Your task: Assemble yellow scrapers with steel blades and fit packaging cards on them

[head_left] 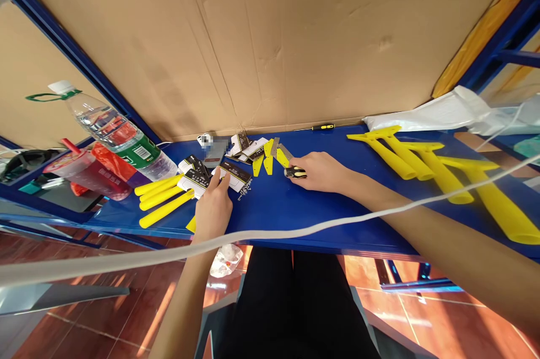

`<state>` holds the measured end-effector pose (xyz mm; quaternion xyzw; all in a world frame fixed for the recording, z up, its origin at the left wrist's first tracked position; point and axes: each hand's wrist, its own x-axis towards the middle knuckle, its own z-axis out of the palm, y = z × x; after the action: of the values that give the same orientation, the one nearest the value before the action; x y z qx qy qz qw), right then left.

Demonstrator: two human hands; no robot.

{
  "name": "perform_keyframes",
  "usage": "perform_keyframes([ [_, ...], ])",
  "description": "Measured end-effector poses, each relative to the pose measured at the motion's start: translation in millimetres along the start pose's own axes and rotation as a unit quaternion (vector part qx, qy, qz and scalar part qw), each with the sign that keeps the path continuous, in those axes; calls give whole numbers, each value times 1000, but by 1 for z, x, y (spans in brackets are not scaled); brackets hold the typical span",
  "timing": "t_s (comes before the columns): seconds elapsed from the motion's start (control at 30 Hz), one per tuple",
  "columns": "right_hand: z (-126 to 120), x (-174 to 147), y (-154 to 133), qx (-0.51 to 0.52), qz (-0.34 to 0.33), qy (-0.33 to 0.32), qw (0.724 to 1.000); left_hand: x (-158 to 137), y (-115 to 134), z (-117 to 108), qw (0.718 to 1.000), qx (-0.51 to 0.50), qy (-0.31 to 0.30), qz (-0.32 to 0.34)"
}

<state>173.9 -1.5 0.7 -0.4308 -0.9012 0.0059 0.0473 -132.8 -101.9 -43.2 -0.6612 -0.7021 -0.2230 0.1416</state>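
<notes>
My left hand [213,210] is closed around a slim yellow tube handle [191,225], whose lower end shows beside the palm; the fingers cover most of it. Under and beyond the fingertips lie black-and-white printed cards [237,174]. Small metal screws [244,190] are scattered just right of this hand. My right hand [318,172] grips a short black-and-yellow handled tool [295,172], its far end hidden or too small to make out. Close to that tool, yellow flat pieces [268,157] and a grey metal blade [284,154] lie together.
Several yellow tubes [162,201] lie at left, near a water bottle [139,148] and a red drink cup [90,173]. Yellow T-shaped scrapers [451,179] rest at right. A screwdriver [324,127] lies at the back. A white cable [253,235] crosses in front.
</notes>
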Motion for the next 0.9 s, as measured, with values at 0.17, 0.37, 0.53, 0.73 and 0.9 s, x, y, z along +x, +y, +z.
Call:
perform_keyframes([
  [0.17,4,1,2,6,-5,7,1000,-1,-10,-4,999,-17,28,-7],
  [0.37,0,0,0,-2,-2,-4,1000,-1,-11,-11,999,32,22,0],
  [0.53,-2,0,-2,-6,2,-14,1000,-6,-5,-12,997,39,61,32],
  [0.73,-3,0,-2,0,4,-17,1000,-14,6,-11,990,-36,87,101],
  [0.9,0,0,0,7,3,-16,1000,-20,9,-11,978,-126,111,124],
])
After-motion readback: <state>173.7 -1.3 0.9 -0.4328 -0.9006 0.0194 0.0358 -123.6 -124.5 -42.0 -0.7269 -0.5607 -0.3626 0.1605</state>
